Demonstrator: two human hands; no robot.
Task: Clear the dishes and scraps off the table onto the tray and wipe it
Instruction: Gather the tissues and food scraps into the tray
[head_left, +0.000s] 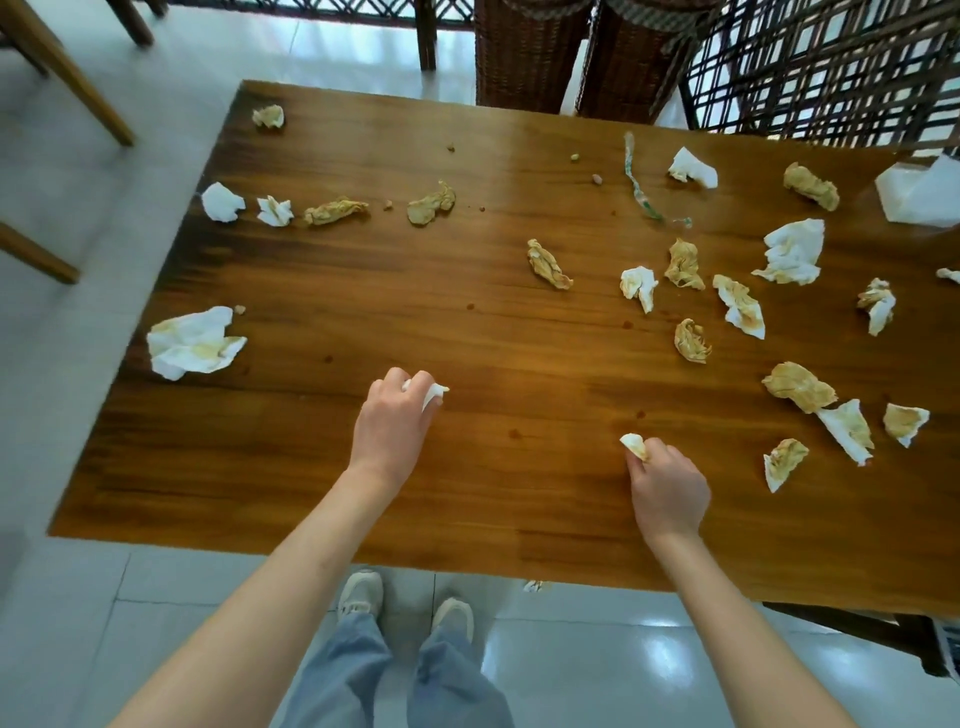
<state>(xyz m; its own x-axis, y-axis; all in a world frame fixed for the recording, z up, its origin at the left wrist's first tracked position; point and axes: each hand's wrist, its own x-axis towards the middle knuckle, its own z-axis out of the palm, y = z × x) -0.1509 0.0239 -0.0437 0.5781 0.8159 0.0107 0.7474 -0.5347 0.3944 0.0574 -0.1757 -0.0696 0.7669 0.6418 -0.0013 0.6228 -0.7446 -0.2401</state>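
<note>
A brown wooden table (467, 291) is strewn with several crumpled, stained napkins. My left hand (392, 423) rests near the front middle, fingers closed on a white napkin (434, 392). My right hand (667, 491) is further right, pinching a small stained napkin (635, 446) against the tabletop. A large stained napkin (192, 343) lies at the left edge. More stained napkins cluster on the right, such as one napkin (797, 387) and a bigger napkin (792, 252). A thin green-and-white wrapper strip (639, 182) lies at the back. No tray or dishes are in view.
Small crumbs (451, 148) and sauce spots (514, 433) dot the wood. A white tissue pack (922, 195) sits at the far right edge. Wicker chairs (530, 52) stand behind the table, wooden chair legs (67, 78) at the left. A scrap (532, 586) lies on the tiled floor.
</note>
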